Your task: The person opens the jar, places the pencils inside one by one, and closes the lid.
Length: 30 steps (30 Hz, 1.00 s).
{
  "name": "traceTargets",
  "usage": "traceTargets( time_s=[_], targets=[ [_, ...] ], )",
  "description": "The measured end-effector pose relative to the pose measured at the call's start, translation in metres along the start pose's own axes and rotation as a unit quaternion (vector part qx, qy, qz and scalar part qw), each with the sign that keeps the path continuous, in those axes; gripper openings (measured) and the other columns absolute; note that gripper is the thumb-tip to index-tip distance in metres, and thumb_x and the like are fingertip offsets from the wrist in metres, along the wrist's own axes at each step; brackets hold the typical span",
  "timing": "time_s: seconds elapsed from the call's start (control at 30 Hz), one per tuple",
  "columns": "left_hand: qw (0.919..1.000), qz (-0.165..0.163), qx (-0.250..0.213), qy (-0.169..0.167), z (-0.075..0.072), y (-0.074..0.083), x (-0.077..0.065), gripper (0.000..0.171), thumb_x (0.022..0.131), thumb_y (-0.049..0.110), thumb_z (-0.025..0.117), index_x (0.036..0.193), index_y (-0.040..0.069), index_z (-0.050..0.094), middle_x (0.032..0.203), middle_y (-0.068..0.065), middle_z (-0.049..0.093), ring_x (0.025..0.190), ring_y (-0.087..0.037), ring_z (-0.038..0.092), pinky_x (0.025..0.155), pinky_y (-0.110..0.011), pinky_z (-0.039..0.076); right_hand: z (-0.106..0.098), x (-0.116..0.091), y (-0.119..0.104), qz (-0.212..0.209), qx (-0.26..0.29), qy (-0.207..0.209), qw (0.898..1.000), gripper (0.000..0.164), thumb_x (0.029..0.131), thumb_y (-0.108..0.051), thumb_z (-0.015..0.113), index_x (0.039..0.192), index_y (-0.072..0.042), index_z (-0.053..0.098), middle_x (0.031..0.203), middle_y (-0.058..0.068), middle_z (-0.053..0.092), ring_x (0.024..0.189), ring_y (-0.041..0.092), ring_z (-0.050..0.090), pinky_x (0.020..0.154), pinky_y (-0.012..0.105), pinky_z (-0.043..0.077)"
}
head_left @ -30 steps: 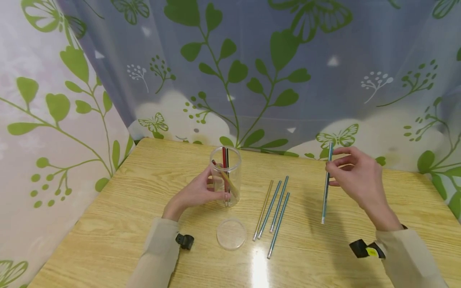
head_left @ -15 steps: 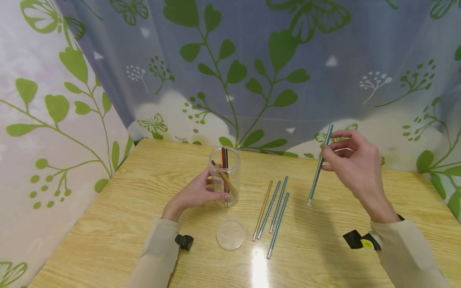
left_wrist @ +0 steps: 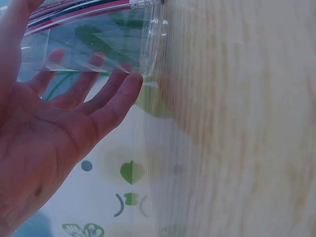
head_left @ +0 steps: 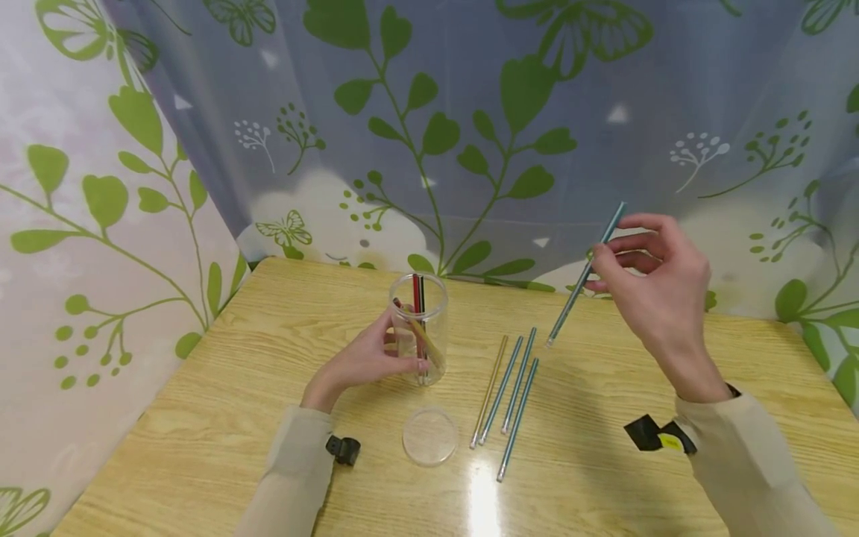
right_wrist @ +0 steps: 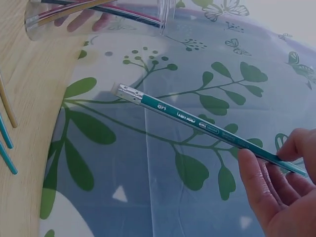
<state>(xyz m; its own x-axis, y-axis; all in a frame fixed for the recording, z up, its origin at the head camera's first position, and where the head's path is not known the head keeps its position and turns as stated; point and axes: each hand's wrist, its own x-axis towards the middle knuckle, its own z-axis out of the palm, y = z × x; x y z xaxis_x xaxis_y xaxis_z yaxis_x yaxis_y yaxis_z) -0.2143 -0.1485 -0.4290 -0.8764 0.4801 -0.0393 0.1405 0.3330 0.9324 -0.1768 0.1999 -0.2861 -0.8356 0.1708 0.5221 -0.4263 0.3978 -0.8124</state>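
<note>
In the head view my left hand [head_left: 359,362] holds a clear plastic jar [head_left: 436,335] upright on the table, fingers curled round its side. Inside the jar lean several pencils [head_left: 419,294], red, black and gold. My right hand [head_left: 661,291] pinches a teal pencil [head_left: 577,294] near its upper end, raised above the table and tilted, its eraser end down and toward the jar. The right wrist view shows the silver ferrule and white eraser of this teal pencil [right_wrist: 197,123]. Between the hands lie one gold pencil [head_left: 490,391] and several teal pencils [head_left: 517,418].
A clear round lid [head_left: 430,437] lies flat on the wooden table [head_left: 221,403] in front of the jar. Patterned curtains [head_left: 429,149] hang behind the table's back edge and at its left side. A small black device sits at each wrist.
My right hand has risen and shifted slightly left with the teal pencil, which has gone from nearly upright to slanted. The left hand and jar have stayed in place.
</note>
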Motion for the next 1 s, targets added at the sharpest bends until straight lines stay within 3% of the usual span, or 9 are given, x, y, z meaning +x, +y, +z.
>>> traceTargets(
  time_s=[0.27, 0.67, 0.87, 1.0],
  targets=[
    [1.0, -0.004, 0.005, 0.003, 0.0, 0.001, 0.0, 0.076, 0.085, 0.027, 0.086, 0.146, 0.032, 0.041, 0.143, -0.005, 0.051, 0.133, -0.032, 0.055, 0.109, -0.048, 0.052, 0.009, 0.004, -0.008, -0.036, 0.068, 0.023, 0.997, 0.03, 0.088, 0.005, 0.068, 0.115, -0.008, 0.063, 0.088, -0.001, 0.069, 0.068, 0.008, 0.072, 0.06, 0.025, 0.062],
    [1.0, 0.0, 0.002, -0.003, -0.001, 0.002, 0.0, 0.072, 0.086, 0.025, 0.085, 0.144, 0.03, 0.042, 0.143, -0.005, 0.051, 0.131, -0.031, 0.056, 0.107, -0.047, 0.054, 0.025, 0.008, -0.016, -0.09, 0.199, 0.035, 0.975, 0.03, 0.085, 0.012, 0.066, 0.111, -0.002, 0.061, 0.086, 0.008, 0.065, 0.068, 0.013, 0.072, 0.06, 0.026, 0.062],
    [1.0, -0.001, 0.002, -0.001, -0.001, 0.001, 0.001, 0.07, 0.086, 0.025, 0.085, 0.143, 0.029, 0.043, 0.142, -0.006, 0.051, 0.131, -0.032, 0.056, 0.107, -0.047, 0.054, 0.032, 0.008, -0.026, -0.123, 0.193, 0.048, 0.972, 0.032, 0.085, 0.014, 0.064, 0.11, -0.007, 0.063, 0.084, 0.007, 0.066, 0.068, 0.014, 0.073, 0.059, 0.028, 0.063],
    [1.0, -0.001, 0.001, -0.001, 0.0, -0.001, 0.001, 0.068, 0.086, 0.026, 0.085, 0.14, 0.028, 0.044, 0.142, -0.006, 0.051, 0.131, -0.032, 0.056, 0.108, -0.047, 0.053, 0.037, 0.009, -0.032, -0.127, 0.224, 0.05, 0.965, 0.031, 0.084, 0.014, 0.064, 0.109, -0.002, 0.061, 0.084, 0.008, 0.065, 0.067, 0.015, 0.073, 0.059, 0.028, 0.063]
  ],
)
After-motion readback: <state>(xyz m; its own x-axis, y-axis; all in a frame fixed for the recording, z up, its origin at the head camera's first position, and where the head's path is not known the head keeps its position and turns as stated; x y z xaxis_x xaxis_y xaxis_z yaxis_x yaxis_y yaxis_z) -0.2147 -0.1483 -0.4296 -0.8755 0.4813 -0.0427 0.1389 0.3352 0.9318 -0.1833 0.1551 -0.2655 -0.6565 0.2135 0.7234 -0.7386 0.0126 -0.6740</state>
